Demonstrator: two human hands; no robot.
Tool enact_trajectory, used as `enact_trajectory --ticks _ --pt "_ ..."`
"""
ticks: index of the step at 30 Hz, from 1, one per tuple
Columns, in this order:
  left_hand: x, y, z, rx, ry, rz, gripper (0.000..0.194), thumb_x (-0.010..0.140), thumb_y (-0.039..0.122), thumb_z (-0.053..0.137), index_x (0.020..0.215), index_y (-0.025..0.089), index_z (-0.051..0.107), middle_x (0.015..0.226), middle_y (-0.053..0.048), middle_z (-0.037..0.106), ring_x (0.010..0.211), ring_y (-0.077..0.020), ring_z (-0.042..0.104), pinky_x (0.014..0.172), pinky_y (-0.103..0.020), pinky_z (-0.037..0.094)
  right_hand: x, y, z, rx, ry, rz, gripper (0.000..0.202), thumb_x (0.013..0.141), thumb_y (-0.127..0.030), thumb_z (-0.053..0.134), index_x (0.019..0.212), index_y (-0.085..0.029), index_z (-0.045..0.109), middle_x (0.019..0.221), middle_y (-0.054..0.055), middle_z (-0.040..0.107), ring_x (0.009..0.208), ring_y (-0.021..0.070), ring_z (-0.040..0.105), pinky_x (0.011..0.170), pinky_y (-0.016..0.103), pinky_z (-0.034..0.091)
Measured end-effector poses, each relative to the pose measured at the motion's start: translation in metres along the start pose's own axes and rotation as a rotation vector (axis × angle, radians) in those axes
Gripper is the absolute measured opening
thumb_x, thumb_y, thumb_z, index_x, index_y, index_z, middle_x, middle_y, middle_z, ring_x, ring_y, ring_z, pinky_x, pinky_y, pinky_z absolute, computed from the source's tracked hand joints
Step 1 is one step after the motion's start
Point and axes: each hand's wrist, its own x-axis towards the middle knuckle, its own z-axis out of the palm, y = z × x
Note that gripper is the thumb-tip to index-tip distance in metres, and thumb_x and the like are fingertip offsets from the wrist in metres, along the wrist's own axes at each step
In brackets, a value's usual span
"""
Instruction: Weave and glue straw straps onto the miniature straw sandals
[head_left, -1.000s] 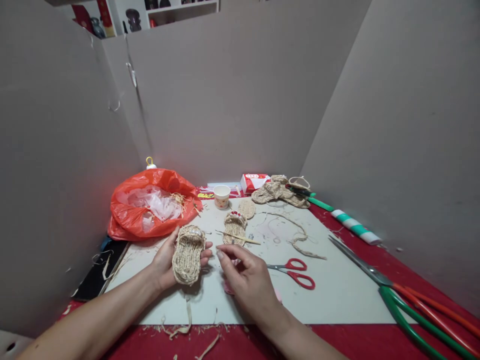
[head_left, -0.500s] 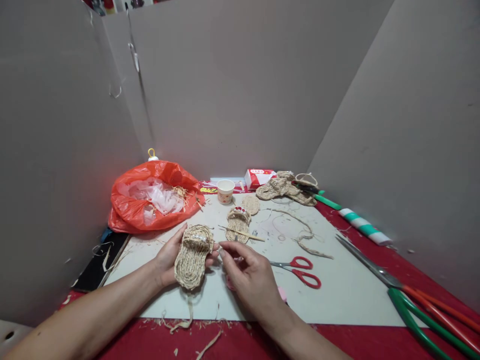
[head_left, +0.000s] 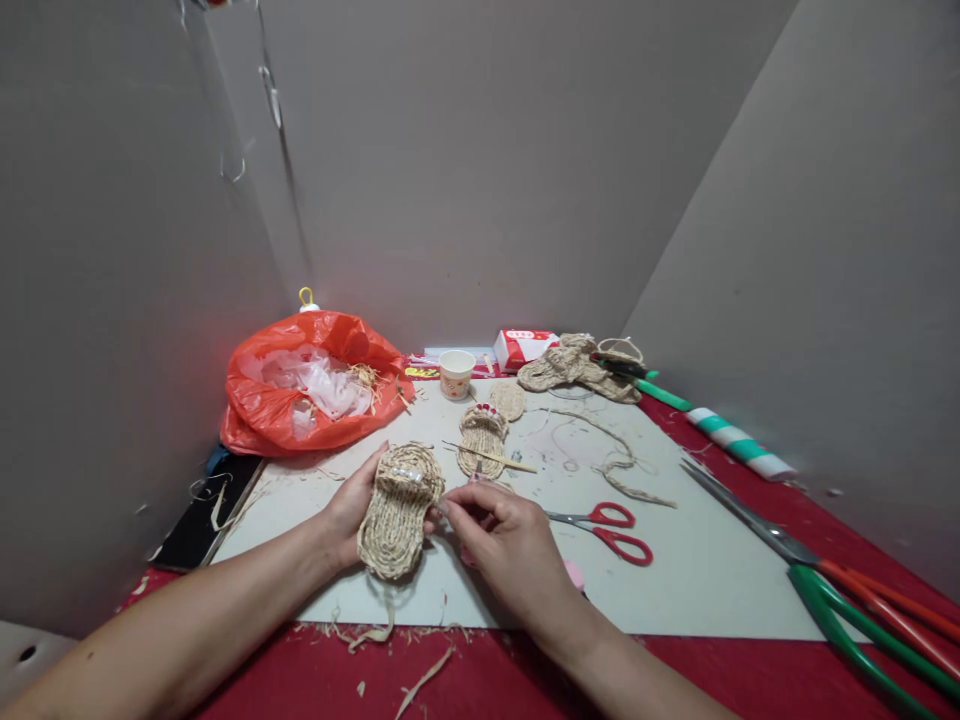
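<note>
A small woven straw slipper (head_left: pixel 393 528), with a row of clear beads across its strap, rests in my left hand (head_left: pixel 351 512), the fingers curled under it. My right hand (head_left: pixel 513 548) is at the slipper's right edge, thumb and forefinger pinched together; whatever lies between the tips is too small to make out. Just beyond the hands lies a second straw slipper (head_left: pixel 481 452) with red beads on its strap. Across it rests a thin wooden-handled hook (head_left: pixel 510 462). Red-handled scissors (head_left: pixel 609 528) lie right of my right hand, their blade tips hidden behind it.
Left stands a red plastic bag (head_left: pixel 255 400) with straw scraps. Behind are a paper cup (head_left: pixel 457 378), a red-and-white box (head_left: pixel 523 348) and straw pieces (head_left: pixel 574 372). A braided cord (head_left: pixel 621 462) curves across the white board (head_left: pixel 705 590). Large shears (head_left: pixel 795 552) lie at right.
The view has shifted slightly, so most things sit a little further right and higher. My left hand still holds the slipper; my right stays pinched at its edge.
</note>
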Motion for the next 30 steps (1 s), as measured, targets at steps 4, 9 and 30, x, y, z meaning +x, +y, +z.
enact_trajectory --ticks 4,9,30 --pt "0.003 -0.004 0.003 0.025 0.011 0.05 0.054 0.093 0.051 0.035 0.089 0.008 0.066 0.07 -0.013 0.073 0.054 -0.0209 0.068 0.052 -0.03 0.055 0.001 0.001 0.002 0.047 0.012 0.047 0.021 0.082 -0.025 0.057 0.067 -0.018 0.071 0.067 0.004 0.071 0.041 0.0105 0.049 0.037 0.02 0.04" --pt "0.004 -0.005 0.0 0.016 -0.017 0.067 0.06 0.093 0.055 0.031 0.091 0.006 0.067 0.072 -0.015 0.073 0.056 -0.0205 0.069 0.054 -0.029 0.055 0.003 0.002 0.002 0.124 -0.046 0.13 0.023 0.082 -0.033 0.059 0.072 -0.016 0.072 0.064 0.004 0.068 0.042 0.0113 0.05 0.034 0.02 0.039" --pt "0.003 -0.011 -0.002 0.052 -0.042 0.105 0.056 0.093 0.053 0.036 0.106 0.008 0.065 0.082 -0.012 0.073 0.061 -0.0207 0.066 0.061 -0.031 0.051 -0.008 0.007 0.005 -0.049 -0.068 -0.229 0.045 0.087 -0.024 0.058 0.131 -0.023 0.051 0.105 0.009 0.065 0.068 0.0137 0.061 0.051 0.024 0.051"
